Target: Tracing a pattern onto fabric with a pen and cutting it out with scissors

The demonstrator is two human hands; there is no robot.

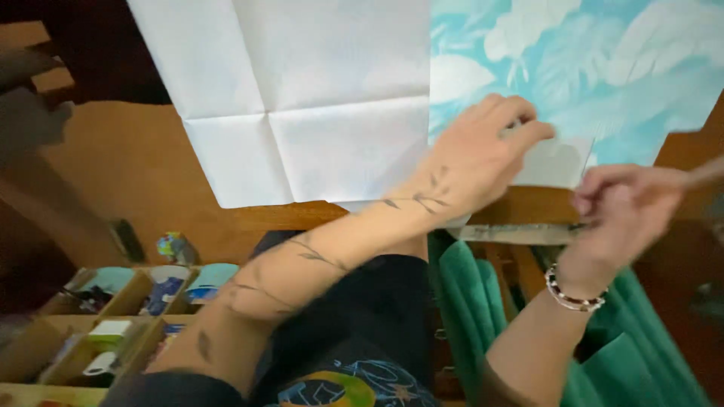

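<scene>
- left hand [483, 154] presses flat on the blue leaf-patterned paper sheet [603, 68], fingers pinching its small white folded corner [554, 162]
- right hand [622, 200] just beside it, closed around a thin stick-like tool [705, 173]
- I'd say keep that paper pinned so it won't slide

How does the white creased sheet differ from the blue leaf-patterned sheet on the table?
The white creased sheet is plain, with crossing fold lines; the blue leaf-patterned sheet carries pale leaves on turquoise and shows no clear folds. The white sheet lies untouched to the left; the left hand rests at the blue sheet's lower edge, the right hand just beside it. Both lie flat on the wooden table.
</scene>
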